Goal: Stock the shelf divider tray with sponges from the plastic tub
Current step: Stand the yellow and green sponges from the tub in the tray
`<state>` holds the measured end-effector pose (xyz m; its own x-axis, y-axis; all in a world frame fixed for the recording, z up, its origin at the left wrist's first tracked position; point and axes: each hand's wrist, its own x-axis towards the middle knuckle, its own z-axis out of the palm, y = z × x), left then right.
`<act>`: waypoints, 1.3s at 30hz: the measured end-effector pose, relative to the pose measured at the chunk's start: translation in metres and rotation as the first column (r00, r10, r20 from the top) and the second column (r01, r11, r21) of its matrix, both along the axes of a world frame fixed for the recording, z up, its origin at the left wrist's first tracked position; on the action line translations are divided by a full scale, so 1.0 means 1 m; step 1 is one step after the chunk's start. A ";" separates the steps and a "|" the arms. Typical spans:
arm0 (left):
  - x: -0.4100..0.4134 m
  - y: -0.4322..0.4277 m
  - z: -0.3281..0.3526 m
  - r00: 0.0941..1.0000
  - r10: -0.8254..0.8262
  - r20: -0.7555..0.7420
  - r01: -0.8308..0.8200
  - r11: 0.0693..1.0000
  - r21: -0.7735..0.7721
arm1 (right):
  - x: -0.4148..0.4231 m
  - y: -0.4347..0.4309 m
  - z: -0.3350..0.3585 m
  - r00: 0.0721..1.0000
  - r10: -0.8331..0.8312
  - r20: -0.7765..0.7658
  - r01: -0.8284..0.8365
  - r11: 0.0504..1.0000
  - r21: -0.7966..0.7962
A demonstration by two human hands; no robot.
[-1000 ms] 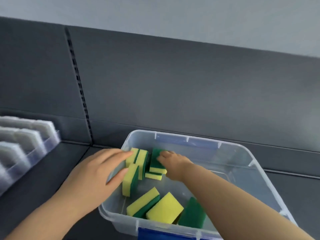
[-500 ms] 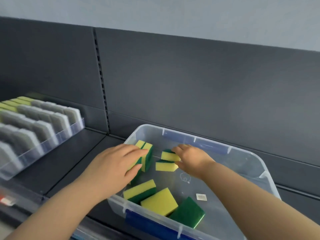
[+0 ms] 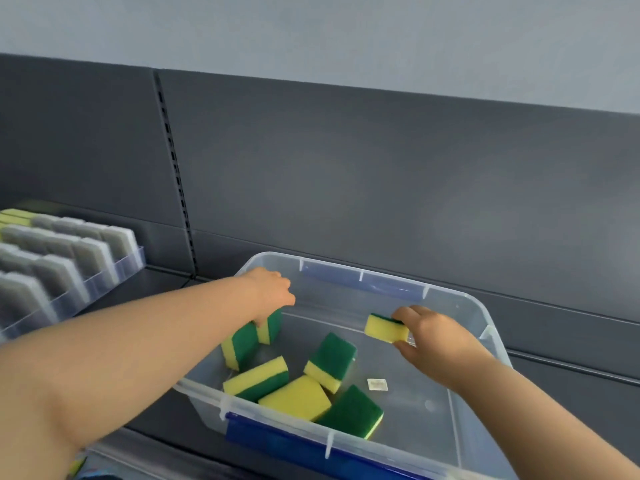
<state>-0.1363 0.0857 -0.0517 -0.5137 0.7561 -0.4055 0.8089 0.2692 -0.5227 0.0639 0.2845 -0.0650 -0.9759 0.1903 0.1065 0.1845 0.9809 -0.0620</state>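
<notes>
Inside the clear plastic tub [image 3: 485,327], the right hand [image 3: 433,336] pinches one yellow-and-green sponge [image 3: 386,328]; the left hand [image 3: 272,294] clasps two upright sponges [image 3: 252,336]. Best lifted level toward the clear shelf divider tray [image 3: 104,275] at left.

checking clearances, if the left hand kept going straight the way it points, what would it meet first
Probably the far wall of the plastic tub. The left hand points away and rightward, gripping upright sponges; nothing else shows in that line, though depth is unclear.
</notes>
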 end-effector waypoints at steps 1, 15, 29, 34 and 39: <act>0.000 0.003 0.000 1.000 0.019 0.003 -0.019 0.999 -0.037 | 0.002 0.001 0.001 1.000 -0.006 -0.025 0.005 1.000 -0.018; 0.043 -0.005 0.037 0.980 -0.076 0.183 -0.061 0.765 0.642 | 0.018 -0.001 0.006 0.953 -0.083 -0.291 -0.044 0.914 -0.404; 0.128 -0.009 0.051 0.935 -0.213 0.284 -0.222 0.272 0.936 | 0.029 -0.038 0.019 0.897 0.038 -0.441 -0.254 0.859 -0.444; 0.133 -0.025 0.058 0.990 -0.117 0.074 -0.029 0.347 0.937 | 0.027 -0.036 0.018 0.864 -0.087 -0.496 -0.206 0.838 -0.505; 0.133 -0.064 0.064 0.994 -0.105 0.043 -0.018 0.232 0.972 | 0.027 -0.065 0.024 0.786 -0.191 -0.588 -0.237 0.786 -0.571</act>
<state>-0.0030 0.0220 0.0121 -0.4785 0.6217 0.6201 0.8574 0.4833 0.1770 0.0908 0.2193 -0.0410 -0.7514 0.3985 0.5260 -0.1224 0.6991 -0.7045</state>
